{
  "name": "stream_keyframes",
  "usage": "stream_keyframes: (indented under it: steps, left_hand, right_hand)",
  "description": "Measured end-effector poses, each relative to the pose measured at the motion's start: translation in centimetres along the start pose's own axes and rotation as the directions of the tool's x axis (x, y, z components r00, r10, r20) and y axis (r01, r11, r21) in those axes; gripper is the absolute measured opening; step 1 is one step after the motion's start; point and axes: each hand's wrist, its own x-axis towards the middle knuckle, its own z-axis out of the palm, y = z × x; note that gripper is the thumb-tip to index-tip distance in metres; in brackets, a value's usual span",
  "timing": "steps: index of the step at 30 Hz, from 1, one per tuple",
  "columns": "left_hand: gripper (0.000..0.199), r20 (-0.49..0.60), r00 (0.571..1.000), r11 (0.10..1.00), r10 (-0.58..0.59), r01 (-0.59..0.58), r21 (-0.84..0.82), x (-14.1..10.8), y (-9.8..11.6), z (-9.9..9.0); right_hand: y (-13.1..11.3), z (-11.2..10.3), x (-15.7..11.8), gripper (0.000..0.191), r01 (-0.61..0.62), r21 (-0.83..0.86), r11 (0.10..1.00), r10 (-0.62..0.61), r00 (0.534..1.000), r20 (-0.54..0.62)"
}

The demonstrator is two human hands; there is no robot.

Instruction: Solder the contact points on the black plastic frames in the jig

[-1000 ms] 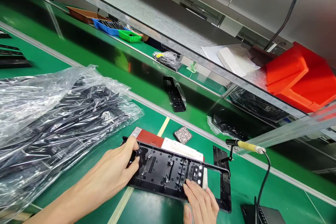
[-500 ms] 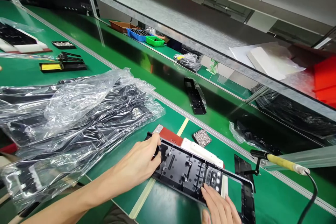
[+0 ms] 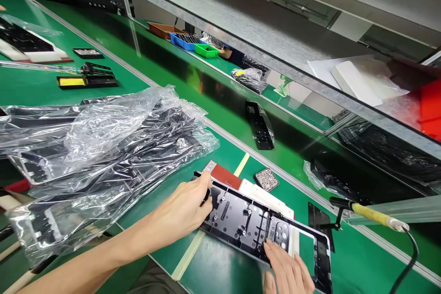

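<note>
A long black plastic housing (image 3: 237,216) lies tilted in front of me, its ribbed inside facing up, with a rectangular opening near its right end. My left hand (image 3: 195,200) is closed at its left end; a small dark piece or edge shows between thumb and forefinger, and I cannot make out which. My right hand (image 3: 289,268) holds the near long edge, fingertips over the rim beside a black button pad (image 3: 279,234) with pale round spots. Under the housing sits a white-and-red fixture (image 3: 265,196), partly covered.
Plastic-bagged black parts (image 3: 131,142) are piled on the left. A tray of small metal pieces (image 3: 266,179) lies beyond the fixture. To the right, a yellow-handled tool (image 3: 375,215) with a cable rests on a stand. Another black part (image 3: 259,125) lies further back, below a metal shelf (image 3: 262,23).
The view has shifted slightly. Both hands keep nearly the same places on the housing, and its right end sits marginally further left. A co-worker's arm now shows in the background.
</note>
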Motion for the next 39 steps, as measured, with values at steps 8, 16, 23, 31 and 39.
stream_keyframes:
  steps: [8, 16, 23, 31, 39]
  left_hand:
    - [0.011, -0.021, 1.0, 1.0, 0.001, -0.001, -0.003, 0.7, -1.9, 1.2]
    - [0.01, -0.04, 0.999, 1.0, -0.017, 0.017, 0.013, 0.7, -2.0, 1.1]
    - [0.008, -0.054, 0.999, 1.0, 0.006, -0.007, -0.022, 0.4, -3.2, 0.6]
    - [0.018, 0.04, 0.999, 1.0, 0.01, -0.009, -0.015, -0.1, -2.5, -2.2]
    - [0.013, 0.102, 0.991, 0.996, -0.091, 0.091, 0.007, -0.2, -1.9, -3.6]
  right_hand:
    - [-0.7, -0.9, 0.0, 0.037, -0.065, 0.052, 0.997, 0.06, 0.993, 0.099]
    - [-1.0, -0.9, 0.4, 0.037, -0.072, 0.067, 0.995, 0.067, 0.995, 0.07]
    - [-1.6, -0.6, 1.2, 0.037, -0.096, 0.121, 0.988, 0.097, 0.995, 0.0]
    - [-2.1, -0.6, 3.3, 0.041, -0.064, 0.137, 0.988, 0.075, 0.994, -0.075]
    - [-2.4, -0.8, 4.5, 0.043, -0.063, 0.185, 0.981, 0.08, 0.993, -0.084]
